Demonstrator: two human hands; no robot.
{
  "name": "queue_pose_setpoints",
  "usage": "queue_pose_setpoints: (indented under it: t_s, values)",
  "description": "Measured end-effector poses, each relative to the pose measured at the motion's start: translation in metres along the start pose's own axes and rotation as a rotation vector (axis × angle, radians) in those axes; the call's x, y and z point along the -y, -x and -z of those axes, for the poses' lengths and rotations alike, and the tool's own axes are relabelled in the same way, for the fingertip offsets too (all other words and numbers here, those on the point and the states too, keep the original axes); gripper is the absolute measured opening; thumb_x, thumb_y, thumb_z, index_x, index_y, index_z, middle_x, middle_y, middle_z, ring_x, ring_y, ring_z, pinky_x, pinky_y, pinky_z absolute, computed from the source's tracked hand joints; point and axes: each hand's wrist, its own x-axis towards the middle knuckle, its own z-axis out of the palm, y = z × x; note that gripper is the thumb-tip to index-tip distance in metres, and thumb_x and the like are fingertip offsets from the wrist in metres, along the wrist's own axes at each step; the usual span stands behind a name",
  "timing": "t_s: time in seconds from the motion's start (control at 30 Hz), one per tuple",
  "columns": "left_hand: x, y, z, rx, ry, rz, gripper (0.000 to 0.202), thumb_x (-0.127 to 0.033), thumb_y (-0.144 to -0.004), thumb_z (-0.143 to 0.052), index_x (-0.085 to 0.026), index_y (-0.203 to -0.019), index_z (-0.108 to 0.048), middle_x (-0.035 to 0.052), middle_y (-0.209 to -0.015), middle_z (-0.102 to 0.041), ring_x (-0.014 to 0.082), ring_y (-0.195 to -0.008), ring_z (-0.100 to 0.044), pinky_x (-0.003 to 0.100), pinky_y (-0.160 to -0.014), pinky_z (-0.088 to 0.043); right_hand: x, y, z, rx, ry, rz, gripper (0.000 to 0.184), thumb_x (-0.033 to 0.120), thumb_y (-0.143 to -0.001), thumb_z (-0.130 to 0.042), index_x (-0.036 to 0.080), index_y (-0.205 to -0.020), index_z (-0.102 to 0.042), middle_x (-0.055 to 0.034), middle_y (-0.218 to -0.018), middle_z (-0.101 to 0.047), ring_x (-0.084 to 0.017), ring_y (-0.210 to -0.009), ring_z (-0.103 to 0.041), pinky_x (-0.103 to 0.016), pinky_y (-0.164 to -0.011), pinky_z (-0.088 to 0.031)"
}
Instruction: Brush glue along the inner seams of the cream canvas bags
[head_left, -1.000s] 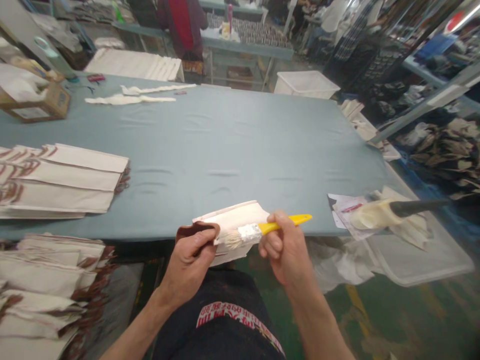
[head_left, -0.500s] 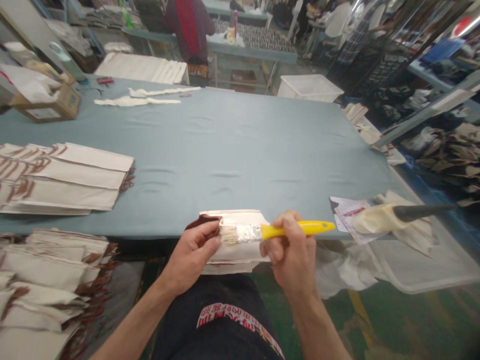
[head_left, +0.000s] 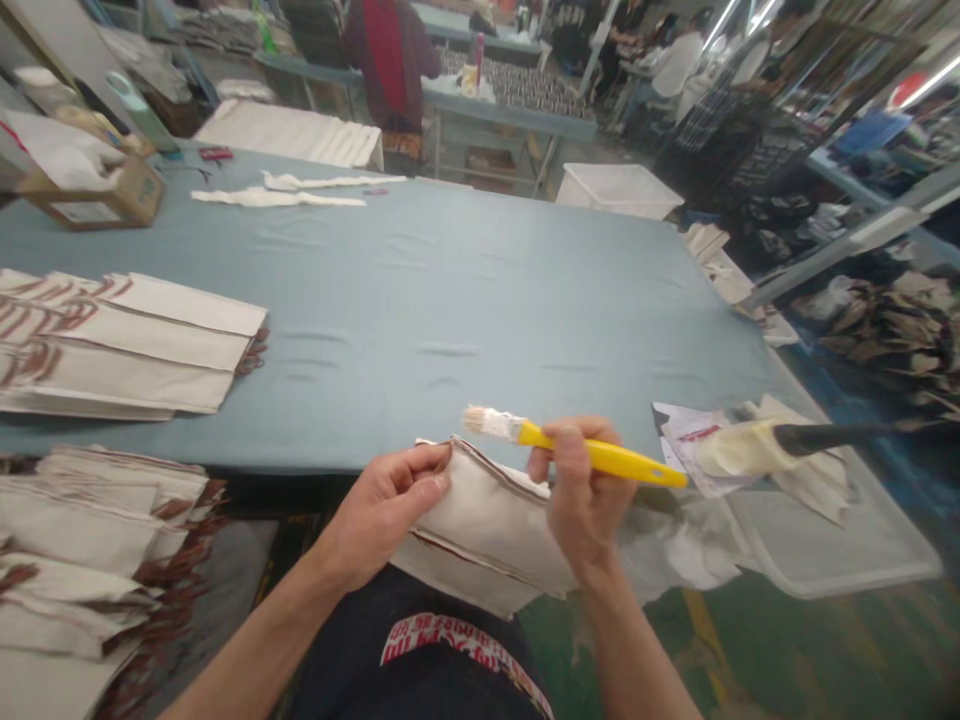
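A brush [head_left: 570, 447] with a yellow handle and pale bristles is gripped in my right hand [head_left: 589, 490], its tip raised to the left above the table edge. My left hand [head_left: 397, 505] pinches the upper left corner of a cream fabric piece [head_left: 495, 510] with dark brown edging. That piece slants over my lap at the near table edge, and its right end passes behind my right hand. Between the bristles and the fabric there seems to be a small gap.
Cream pieces with brown trim lie stacked on the blue-grey table [head_left: 390, 300] at left [head_left: 150, 345], with another pile [head_left: 97, 540] below. At right stand a glue-coated container [head_left: 742, 450] with a dark handle and a translucent bin [head_left: 847, 560]. A cardboard box [head_left: 112, 195] sits far left.
The brush has lifted off the fabric and its handle now tilts down to the right. The fabric has been turned over or refolded; the brown flap by my left hand no longer shows.
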Motion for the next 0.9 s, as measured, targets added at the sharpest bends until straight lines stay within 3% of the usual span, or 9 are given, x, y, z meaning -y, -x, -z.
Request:
queue_pose_setpoints:
  t_s: [0.07,0.1,0.2,0.27,0.37,0.47,0.57,0.7,0.9]
  values:
    - [0.001,-0.001,0.002,0.004,0.006,0.003,0.039,-0.046,-0.084,-0.085,-0.017,-0.111,-0.086,0.0032,-0.079,-0.077,0.0158,-0.078,-0.064,0.02,-0.069,-0.048,0.007,-0.002,0.007,-0.069,-0.05,0.042,0.032,0.049,-0.103,-0.063,0.022,-0.085,-0.063,0.0083,-0.051,-0.056,-0.01,-0.041,-0.053,-0.02,-0.045,-0.044]
    - [0.002,-0.002,0.003,0.007,0.012,0.018,0.04,-0.045,-0.084,-0.085,-0.017,-0.111,-0.086,0.0038,-0.081,-0.078,0.0159,-0.078,-0.064,0.02,-0.069,-0.049,0.009,-0.003,0.01,-0.033,-0.082,0.048,0.03,0.047,-0.103,-0.064,0.023,-0.086,-0.064,0.0086,-0.051,-0.056,-0.009,-0.04,-0.052,-0.02,-0.043,-0.042]
    - [0.003,-0.001,0.004,0.009,0.029,0.054,0.044,-0.046,-0.081,-0.087,-0.017,-0.114,-0.085,0.0056,-0.087,-0.08,0.0171,-0.079,-0.066,0.021,-0.07,-0.05,0.004,-0.006,0.013,0.206,-0.088,0.042,0.027,0.044,-0.105,-0.063,0.023,-0.088,-0.066,0.0081,-0.052,-0.058,-0.009,-0.04,-0.051,-0.02,-0.042,-0.04]
    - [0.004,-0.001,0.004,0.006,0.031,0.058,0.045,-0.045,-0.079,-0.089,-0.016,-0.114,-0.085,0.0061,-0.089,-0.08,0.0169,-0.079,-0.065,0.021,-0.07,-0.05,-0.005,-0.009,0.013,0.293,-0.012,0.055,0.025,0.043,-0.105,-0.062,0.023,-0.09,-0.067,0.007,-0.054,-0.06,-0.01,-0.044,-0.054,-0.022,-0.046,-0.044]
    - [0.003,0.001,0.004,-0.011,0.041,0.057,0.044,-0.044,-0.078,-0.09,-0.016,-0.111,-0.085,0.0056,-0.089,-0.08,0.0145,-0.075,-0.063,0.019,-0.067,-0.048,-0.011,-0.01,0.017,0.267,0.067,0.116,0.023,0.042,-0.104,-0.063,0.022,-0.092,-0.068,0.0055,-0.059,-0.063,-0.011,-0.049,-0.057,-0.024,-0.051,-0.047]
    - [0.002,0.002,0.006,-0.02,0.064,0.078,0.043,-0.044,-0.079,-0.088,-0.015,-0.111,-0.085,0.0049,-0.086,-0.079,0.0136,-0.072,-0.062,0.019,-0.064,-0.047,-0.003,-0.005,0.023,0.218,-0.014,0.163,0.016,0.036,-0.105,-0.063,0.024,-0.096,-0.068,0.0063,-0.06,-0.063,-0.01,-0.048,-0.056,-0.023,-0.049,-0.044]
    - [0.001,0.003,0.006,-0.014,0.096,0.1,0.042,-0.042,-0.078,-0.089,-0.015,-0.11,-0.085,0.0049,-0.084,-0.079,0.0141,-0.072,-0.063,0.019,-0.064,-0.048,0.004,0.0,0.024,0.305,-0.089,0.109,0.014,0.032,-0.106,-0.061,0.024,-0.098,-0.069,0.006,-0.06,-0.063,-0.01,-0.048,-0.056,-0.023,-0.049,-0.044]
    - [0.0,0.003,0.004,-0.009,0.134,0.137,0.044,-0.04,-0.073,-0.092,-0.015,-0.109,-0.085,0.0058,-0.083,-0.08,0.0156,-0.072,-0.066,0.021,-0.064,-0.05,-0.007,-0.009,0.014,0.383,-0.061,0.02,0.021,0.04,-0.105,-0.063,0.023,-0.092,-0.068,0.0055,-0.059,-0.062,-0.012,-0.048,-0.055,-0.025,-0.049,-0.044]
    - [0.0,0.001,0.003,-0.03,0.17,0.156,0.038,-0.036,-0.071,-0.092,-0.015,-0.102,-0.085,0.0026,-0.076,-0.078,0.0121,-0.065,-0.062,0.018,-0.059,-0.047,-0.009,-0.011,0.02,0.359,-0.028,0.149,0.01,0.03,-0.106,-0.062,0.025,-0.104,-0.07,0.0046,-0.069,-0.067,-0.011,-0.056,-0.059,-0.026,-0.056,-0.045]
